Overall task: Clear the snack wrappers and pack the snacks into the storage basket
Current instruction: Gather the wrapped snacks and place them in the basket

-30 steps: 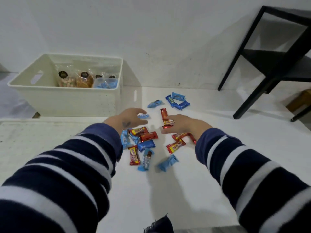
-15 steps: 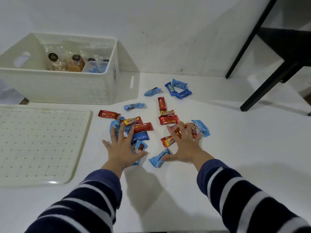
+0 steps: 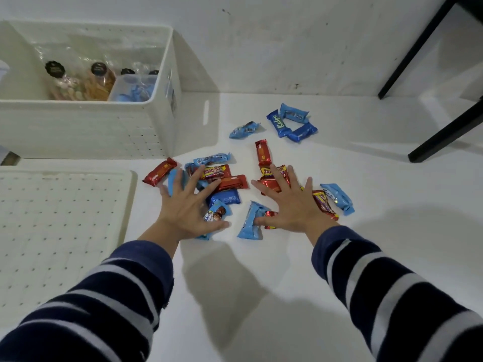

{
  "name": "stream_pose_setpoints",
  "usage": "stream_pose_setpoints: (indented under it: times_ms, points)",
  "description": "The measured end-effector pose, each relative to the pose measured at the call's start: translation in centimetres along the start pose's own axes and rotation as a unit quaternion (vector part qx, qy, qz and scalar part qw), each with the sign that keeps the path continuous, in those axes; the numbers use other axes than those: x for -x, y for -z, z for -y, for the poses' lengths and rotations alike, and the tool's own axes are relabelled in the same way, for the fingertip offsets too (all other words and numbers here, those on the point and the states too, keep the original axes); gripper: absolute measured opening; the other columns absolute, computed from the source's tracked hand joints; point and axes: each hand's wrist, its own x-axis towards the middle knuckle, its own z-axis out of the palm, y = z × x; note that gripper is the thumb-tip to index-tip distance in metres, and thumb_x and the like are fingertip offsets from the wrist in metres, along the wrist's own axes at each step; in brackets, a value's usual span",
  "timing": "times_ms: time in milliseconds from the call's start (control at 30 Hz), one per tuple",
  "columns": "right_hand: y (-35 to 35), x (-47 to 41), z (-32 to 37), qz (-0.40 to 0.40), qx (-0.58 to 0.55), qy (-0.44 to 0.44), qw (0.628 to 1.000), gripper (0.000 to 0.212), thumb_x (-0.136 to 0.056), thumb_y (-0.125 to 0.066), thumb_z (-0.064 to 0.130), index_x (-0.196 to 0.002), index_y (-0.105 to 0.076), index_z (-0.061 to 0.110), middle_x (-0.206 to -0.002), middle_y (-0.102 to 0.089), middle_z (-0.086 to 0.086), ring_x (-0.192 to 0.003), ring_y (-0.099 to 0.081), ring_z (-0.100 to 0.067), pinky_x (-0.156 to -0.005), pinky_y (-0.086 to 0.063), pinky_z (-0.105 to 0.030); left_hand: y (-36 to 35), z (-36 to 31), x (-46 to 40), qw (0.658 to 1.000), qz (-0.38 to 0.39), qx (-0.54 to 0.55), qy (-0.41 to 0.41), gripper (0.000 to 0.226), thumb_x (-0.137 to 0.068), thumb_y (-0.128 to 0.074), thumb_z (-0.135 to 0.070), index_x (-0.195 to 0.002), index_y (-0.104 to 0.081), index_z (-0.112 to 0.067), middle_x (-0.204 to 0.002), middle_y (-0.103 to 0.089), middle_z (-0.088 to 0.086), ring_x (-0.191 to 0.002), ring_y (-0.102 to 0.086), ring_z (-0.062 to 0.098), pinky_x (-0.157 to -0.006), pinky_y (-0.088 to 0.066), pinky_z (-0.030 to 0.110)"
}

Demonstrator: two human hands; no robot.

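Head view takes in a white worktop [image 3: 261,296] filling most of the frame, with a white storage basket [image 3: 86,131] at upper left holding clear bags of snacks and a small tub. A perforated white lid [image 3: 57,231] lies flat at left, just below the basket. Black furniture legs [image 3: 444,131] cross the upper right corner. At centre, both striped sleeves reach in: the left hand [image 3: 187,209] is spread wide, palm down, over blue and red snack packets [image 3: 224,182], and the right hand [image 3: 292,205] is likewise splayed flat on the neighbouring packets, gripping nothing. Toward the upper middle, well apart from the hands, sit three blue packets [image 3: 292,124] touching each other, with one crumpled pale blue wrapper [image 3: 244,130] just left of them.
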Motion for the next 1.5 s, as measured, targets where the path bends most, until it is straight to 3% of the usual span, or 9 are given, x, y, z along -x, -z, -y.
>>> stream_pose_setpoints:
  times_ms: [133,267,433,600,767,1000,1200,1367,1500]
  points:
    - [-0.5,-0.1,1.2,-0.064,-0.024,-0.01,0.998,0.087,-0.062,-0.021,0.09,-0.141,-0.004,0.059,-0.16,-0.006,0.002,-0.146,-0.008,-0.033,-0.112,-0.016,-0.06,-0.6,-0.6,-1.4,0.998,-0.057,0.017,0.007,0.086,-0.068,-0.028,-0.087,-0.144,-0.027,-0.046,-0.153,-0.029,-0.005,-0.137,-0.026,0.038,-0.102,-0.031,0.059]
    - [-1.3,-0.4,2.5,-0.196,-0.034,0.016,0.98,0.062,-0.075,-0.038,0.072,-0.131,-0.045,0.045,-0.136,-0.047,0.002,-0.118,-0.046,-0.029,-0.089,-0.039,-0.044,-0.5,-1.3,-2.0,0.994,-0.101,0.041,0.0,0.072,-0.077,-0.025,-0.076,-0.137,-0.043,-0.04,-0.137,-0.048,-0.005,-0.12,-0.042,0.028,-0.091,-0.041,0.045]
    - [-2.2,-0.7,2.9,-0.256,-0.064,0.066,0.962,0.037,-0.082,-0.05,0.057,-0.107,-0.065,0.033,-0.115,-0.058,-0.001,-0.086,-0.055,-0.025,-0.066,-0.05,-0.035,-0.2,-2.1,-2.1,0.985,-0.147,0.085,-0.004,0.06,-0.079,-0.033,-0.067,-0.119,-0.06,-0.031,-0.116,-0.062,-0.006,-0.097,-0.054,0.025,-0.065,-0.048,0.031]
    - [-2.5,0.0,3.1,-0.268,-0.057,0.082,0.958,0.034,-0.087,-0.047,0.05,-0.097,-0.068,0.026,-0.106,-0.062,-0.006,-0.066,-0.061,-0.021,-0.048,-0.044,-0.025,-0.4,-2.7,-1.8,0.983,-0.155,0.093,-0.032,0.038,-0.08,-0.067,-0.047,-0.111,-0.063,-0.026,-0.105,-0.064,-0.002,-0.087,-0.06,0.026,-0.06,-0.049,0.031]
    - [-3.0,1.4,3.5,-0.296,-0.053,0.071,0.951,0.032,-0.088,-0.046,0.046,-0.095,-0.069,0.023,-0.094,-0.063,-0.002,-0.05,-0.057,-0.017,-0.04,-0.034,-0.019,0.1,-2.9,-1.0,0.983,-0.133,0.123,-0.033,0.041,-0.083,-0.067,-0.044,-0.119,-0.06,-0.025,-0.109,-0.062,-0.002,-0.089,-0.061,0.024,-0.064,-0.051,0.032]
    - [-2.7,2.0,2.8,-0.32,-0.101,0.05,0.94,0.03,-0.091,-0.051,0.04,-0.097,-0.068,0.016,-0.077,-0.058,-0.003,-0.049,-0.053,-0.017,-0.039,-0.045,-0.025,1.2,-2.4,0.8,0.968,-0.16,0.195,0.019,0.045,-0.086,-0.066,-0.035,-0.127,-0.058,-0.019,-0.115,-0.063,0.004,-0.092,-0.061,0.025,-0.075,-0.052,0.033]
    - [0.8,3.2,2.9,-0.335,-0.115,0.032,0.935,0.039,-0.089,-0.044,0.045,-0.096,-0.069,0.015,-0.071,-0.061,-0.002,-0.052,-0.058,-0.02,-0.043,-0.044,-0.026,3.6,-1.7,3.1,0.953,-0.217,0.203,0.061,0.037,-0.083,-0.069,-0.03,-0.117,-0.064,-0.019,-0.101,-0.066,0.004,-0.084,-0.061,0.025,-0.066,-0.049,0.03]
    - [5.1,3.8,3.7,-0.281,-0.156,-0.003,0.947,0.03,-0.094,-0.052,0.041,-0.111,-0.063,0.018,-0.09,-0.067,-0.002,-0.079,-0.064,-0.021,-0.066,-0.046,-0.029,7.0,-0.5,5.3,0.936,-0.274,0.205,0.084,0.027,-0.078,-0.07,-0.022,-0.104,-0.068,-0.016,-0.091,-0.066,0.003,-0.077,-0.06,0.024,-0.057,-0.042,0.025]
    - [7.6,4.2,5.3,-0.25,-0.17,0.009,0.953,0.026,-0.094,-0.05,0.044,-0.103,-0.061,0.022,-0.09,-0.068,0.0,-0.079,-0.064,-0.021,-0.069,-0.052,-0.034,9.3,0.4,7.2,0.928,-0.294,0.203,0.102,0.024,-0.078,-0.067,-0.023,-0.102,-0.069,-0.021,-0.085,-0.065,-0.001,-0.072,-0.059,0.024,-0.054,-0.041,0.025]
